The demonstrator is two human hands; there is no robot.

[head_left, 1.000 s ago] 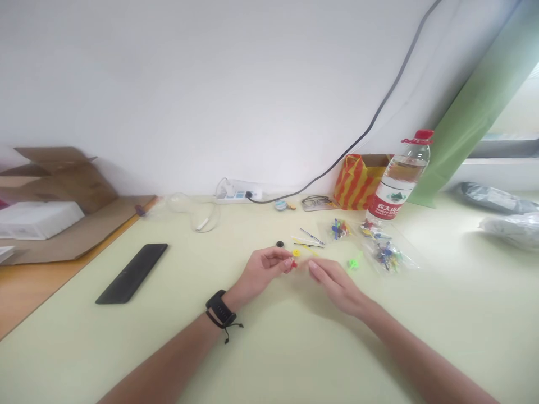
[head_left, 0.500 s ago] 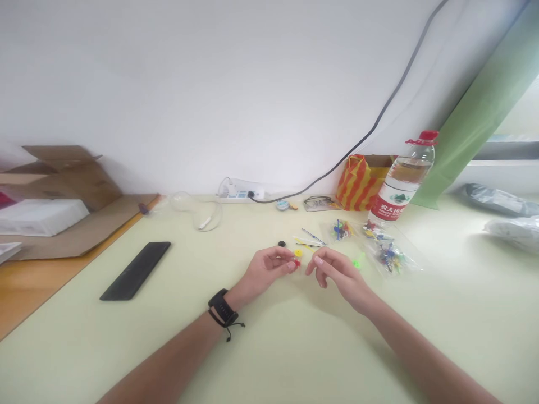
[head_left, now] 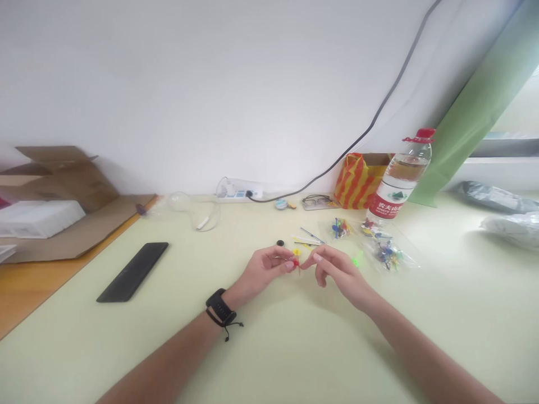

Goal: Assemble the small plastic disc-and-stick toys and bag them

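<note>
Between the thumb and fingertips of my left hand is a small red plastic piece. A small yellow plastic piece shows just above it; whether the two are joined, I cannot tell. Facing it, my right hand has its index finger stretched to the red piece, touching or nearly so. The other fingers of that hand are loosely bent and apart, with nothing seen in them. Thin coloured sticks lie beyond the hands, beside a round black piece. A bright green piece sits partly behind my right hand.
Clear bags of small coloured parts lie to the right, before a water bottle and a striped bag. Glasses and a power strip are along the wall. Left are a black slab and a cardboard box.
My right index fingertip has moved left to the red piece, narrowing the gap between the hands. The red piece now shows more at my left fingertips. The view has shifted slightly.
</note>
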